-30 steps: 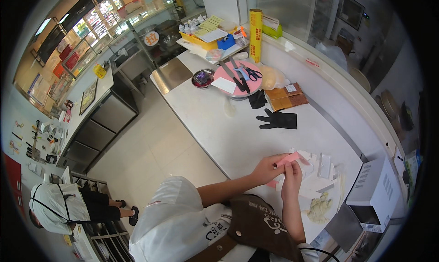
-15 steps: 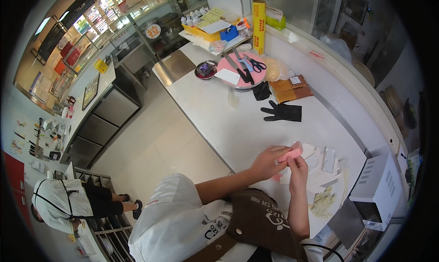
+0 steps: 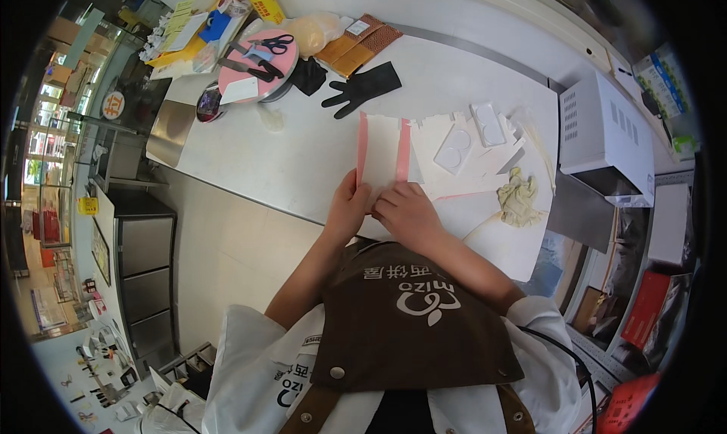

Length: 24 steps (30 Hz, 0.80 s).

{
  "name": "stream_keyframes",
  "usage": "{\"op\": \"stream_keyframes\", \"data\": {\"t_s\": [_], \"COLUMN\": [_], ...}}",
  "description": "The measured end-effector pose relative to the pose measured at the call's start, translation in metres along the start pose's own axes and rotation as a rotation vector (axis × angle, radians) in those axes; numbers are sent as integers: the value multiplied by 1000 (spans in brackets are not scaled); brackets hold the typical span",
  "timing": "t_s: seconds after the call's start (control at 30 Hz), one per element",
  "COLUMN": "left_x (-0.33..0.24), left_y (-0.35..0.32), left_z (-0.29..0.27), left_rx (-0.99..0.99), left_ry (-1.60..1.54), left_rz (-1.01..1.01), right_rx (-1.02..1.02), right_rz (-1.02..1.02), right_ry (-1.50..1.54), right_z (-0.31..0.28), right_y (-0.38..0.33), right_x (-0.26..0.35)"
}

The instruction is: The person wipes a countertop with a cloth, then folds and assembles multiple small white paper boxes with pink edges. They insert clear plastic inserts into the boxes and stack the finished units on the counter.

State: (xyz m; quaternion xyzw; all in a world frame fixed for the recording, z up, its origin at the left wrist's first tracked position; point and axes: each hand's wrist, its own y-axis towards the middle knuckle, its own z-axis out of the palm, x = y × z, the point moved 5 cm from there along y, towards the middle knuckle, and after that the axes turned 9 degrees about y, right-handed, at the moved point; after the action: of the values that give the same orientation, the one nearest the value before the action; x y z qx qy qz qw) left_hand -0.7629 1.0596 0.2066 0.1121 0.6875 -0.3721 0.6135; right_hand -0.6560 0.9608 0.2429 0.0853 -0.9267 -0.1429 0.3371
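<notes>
A flat white cardboard sheet with two pink stripes (image 3: 382, 150) lies on the steel counter (image 3: 250, 154) in front of me. My left hand (image 3: 347, 207) presses on its near left corner. My right hand (image 3: 407, 211) presses on its near edge beside the left one. Both hands have bent fingers on the sheet. More white cardboard pieces (image 3: 469, 157) lie just to the right, two of them with round cut-outs.
A black glove (image 3: 362, 88) lies beyond the sheet. A pink round tray (image 3: 254, 74) with scissors (image 3: 273, 44) stands at the back left. A white microwave (image 3: 606, 135) stands on the right. A crumpled pale glove (image 3: 519, 195) lies near my right arm.
The view has swung closer over the counter. Earlier my hands held a small pink-edged piece up between them; now a flat striped sheet lies on the counter under both hands.
</notes>
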Motion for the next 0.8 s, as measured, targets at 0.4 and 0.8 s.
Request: {"op": "stream_keyframes", "data": {"t_s": [0.4, 0.8], "left_x": [16, -2], "left_y": [-45, -24], "left_z": [16, 12], "left_rx": [136, -57], "left_ry": [326, 383], "left_rz": [152, 41], "right_rx": [-312, -337], "right_rz": [738, 590], "right_ry": [580, 353], "right_z": [-32, -25], "right_y": [-24, -30], "right_x": [-45, -32]}}
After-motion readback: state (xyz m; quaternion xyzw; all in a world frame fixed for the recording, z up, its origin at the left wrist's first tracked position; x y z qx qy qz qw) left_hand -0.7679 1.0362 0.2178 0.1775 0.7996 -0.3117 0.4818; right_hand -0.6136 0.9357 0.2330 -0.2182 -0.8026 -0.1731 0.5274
